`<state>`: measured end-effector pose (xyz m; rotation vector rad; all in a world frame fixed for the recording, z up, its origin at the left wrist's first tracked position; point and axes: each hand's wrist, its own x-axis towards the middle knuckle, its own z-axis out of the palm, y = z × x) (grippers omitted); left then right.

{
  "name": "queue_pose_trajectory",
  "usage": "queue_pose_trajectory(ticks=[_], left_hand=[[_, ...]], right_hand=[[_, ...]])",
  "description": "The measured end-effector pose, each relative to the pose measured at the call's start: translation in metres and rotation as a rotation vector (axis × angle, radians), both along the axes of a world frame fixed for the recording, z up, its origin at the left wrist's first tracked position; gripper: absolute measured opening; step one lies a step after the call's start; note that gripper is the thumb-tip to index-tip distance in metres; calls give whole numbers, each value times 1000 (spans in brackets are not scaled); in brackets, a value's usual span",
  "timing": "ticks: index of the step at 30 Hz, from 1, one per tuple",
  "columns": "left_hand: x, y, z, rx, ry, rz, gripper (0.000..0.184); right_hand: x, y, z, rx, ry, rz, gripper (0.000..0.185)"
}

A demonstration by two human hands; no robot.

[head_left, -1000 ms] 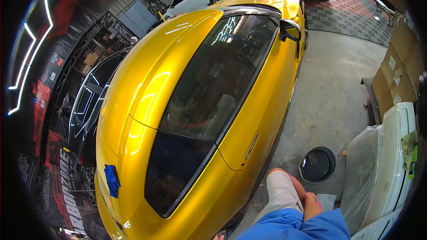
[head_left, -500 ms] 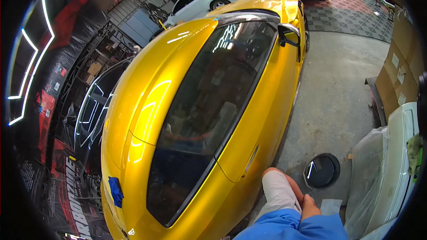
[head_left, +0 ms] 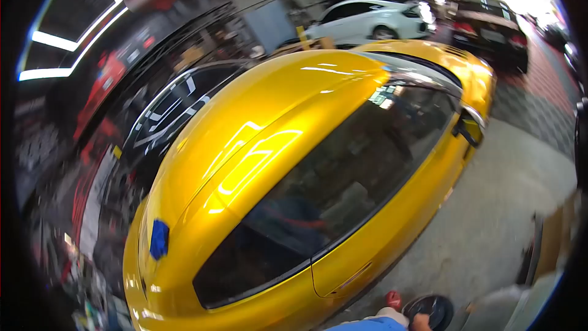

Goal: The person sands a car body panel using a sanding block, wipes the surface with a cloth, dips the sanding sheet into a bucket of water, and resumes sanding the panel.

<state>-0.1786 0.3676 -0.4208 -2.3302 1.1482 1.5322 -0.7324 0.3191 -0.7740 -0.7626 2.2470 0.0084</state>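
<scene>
Neither of my hands can be made out clearly. A blurred patch of bare skin (head_left: 421, 322) shows at the bottom edge beside my blue shirt (head_left: 371, 325); whether it is my right hand or part of a leg I cannot tell. My left hand is out of view. In front of me stands a glossy yellow car (head_left: 269, 141) with dark side windows (head_left: 331, 196). A blue cloth (head_left: 159, 239) lies on its rear, touched by no hand. Near the skin patch, a round black bucket (head_left: 438, 311) stands on the floor, with a red item (head_left: 393, 299) beside it.
Behind the yellow car are a dark car (head_left: 177, 107) at left and a white car (head_left: 367, 19) farther back. Another dark car (head_left: 490, 32) stands at the upper right. Cardboard (head_left: 557, 236) leans at the right edge. Concrete floor (head_left: 502, 199) runs along the yellow car's side.
The view has swung left and up, so the yellow car sits lower and farther right. Less of my body shows. The hand part at the bottom edge one second ago is gone.
</scene>
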Motion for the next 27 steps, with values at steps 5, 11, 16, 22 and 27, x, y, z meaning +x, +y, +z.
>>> queue_pose_trajectory(ticks=[5,11,16,22,27], left_hand=[[-2,-5,-20,-83,59,-232,43],[-87,-135,167,-292,120,-323,56],[-128,-183,252,-577,267,-2,50],[-143,-195,260,-1325,192,169,47],[-135,-184,248,-1494,42,308,43]], right_hand=[[-21,-88,76,-58,-104,28,34],[22,-236,108,-552,-460,368,39],[177,-280,408,-734,-1325,378,11],[289,-227,522,-1142,-1004,1119,100],[311,-221,554,-1109,-1046,1257,87]])
